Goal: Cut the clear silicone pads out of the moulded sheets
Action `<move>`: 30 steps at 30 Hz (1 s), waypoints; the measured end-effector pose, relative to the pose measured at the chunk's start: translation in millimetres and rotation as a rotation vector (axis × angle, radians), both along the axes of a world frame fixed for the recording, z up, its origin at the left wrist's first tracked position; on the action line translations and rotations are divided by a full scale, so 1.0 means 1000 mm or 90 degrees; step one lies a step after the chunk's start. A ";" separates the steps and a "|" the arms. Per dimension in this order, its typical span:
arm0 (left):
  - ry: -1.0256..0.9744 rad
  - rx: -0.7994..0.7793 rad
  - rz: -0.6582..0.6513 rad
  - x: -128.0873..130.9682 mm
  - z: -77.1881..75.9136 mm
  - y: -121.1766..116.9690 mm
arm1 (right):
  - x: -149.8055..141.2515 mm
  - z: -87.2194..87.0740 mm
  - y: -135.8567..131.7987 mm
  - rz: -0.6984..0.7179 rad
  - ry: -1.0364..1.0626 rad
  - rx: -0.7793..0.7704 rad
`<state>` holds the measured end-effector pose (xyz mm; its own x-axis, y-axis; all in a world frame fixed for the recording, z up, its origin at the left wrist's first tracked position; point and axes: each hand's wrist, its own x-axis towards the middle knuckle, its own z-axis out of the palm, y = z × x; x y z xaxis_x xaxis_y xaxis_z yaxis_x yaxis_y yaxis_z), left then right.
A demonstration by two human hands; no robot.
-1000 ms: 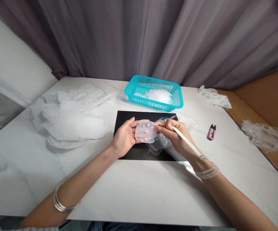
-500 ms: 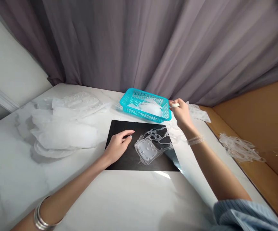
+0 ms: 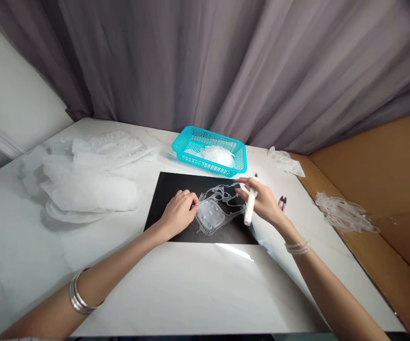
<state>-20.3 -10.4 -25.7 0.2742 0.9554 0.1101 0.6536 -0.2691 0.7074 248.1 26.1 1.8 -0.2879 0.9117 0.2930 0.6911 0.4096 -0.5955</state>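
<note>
On a black mat (image 3: 176,182) lies a translucent white moulded sheet (image 3: 210,215), a rounded square panel with small raised spots and thin looping strips trailing from its far side. My left hand (image 3: 178,214) rests on the mat, fingers curled and pinched at the panel's left edge. Over the strips, to the right, my right hand (image 3: 263,201) keeps a white pen-shaped tool (image 3: 250,206) between thumb and fingers, its dark end pointing away. The thumb and index fingertips sit apart near the strips; whether they touch them I cannot tell.
Behind the mat stands a turquoise basket (image 3: 208,166) with white pieces inside. Translucent sheets (image 3: 91,189) are piled at left. Thin strip scraps (image 3: 347,213) lie at the right edge, another sheet (image 3: 286,162) at back right. Dark-tipped purple items (image 3: 282,202) lie beyond my right wrist.
My right hand has come down and nearer from beside the basket to above the strips. My left hand has moved slightly right onto the panel's edge. The view has shifted slightly.
</note>
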 end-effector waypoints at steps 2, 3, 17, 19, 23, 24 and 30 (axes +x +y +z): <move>-0.022 -0.002 -0.010 0.001 0.008 -0.002 | -0.027 0.009 0.008 0.136 -0.017 0.006; -0.035 -0.004 -0.015 0.001 0.012 -0.004 | -0.039 0.013 0.014 0.200 -0.028 -0.009; -0.766 -0.542 0.026 0.001 0.040 -0.009 | -0.072 0.050 -0.013 0.053 0.359 -0.210; -0.777 -0.512 0.020 0.005 0.043 -0.010 | -0.066 0.056 -0.024 0.029 0.433 -0.227; -0.774 -0.398 -0.028 0.014 0.065 -0.013 | -0.048 0.075 -0.035 0.015 0.615 -0.230; -0.769 -0.372 -0.039 0.016 0.073 -0.015 | -0.042 0.081 -0.037 0.006 0.633 -0.219; -0.730 -0.320 -0.106 0.023 0.125 -0.046 | -0.011 0.132 -0.085 -0.077 0.589 -0.069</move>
<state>2.7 -56.0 99.3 0.3823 0.9240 -0.0005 -0.4170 0.1730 0.8923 237.2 -59.1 133.7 0.1161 0.9562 0.2689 -0.0425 0.2753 -0.9604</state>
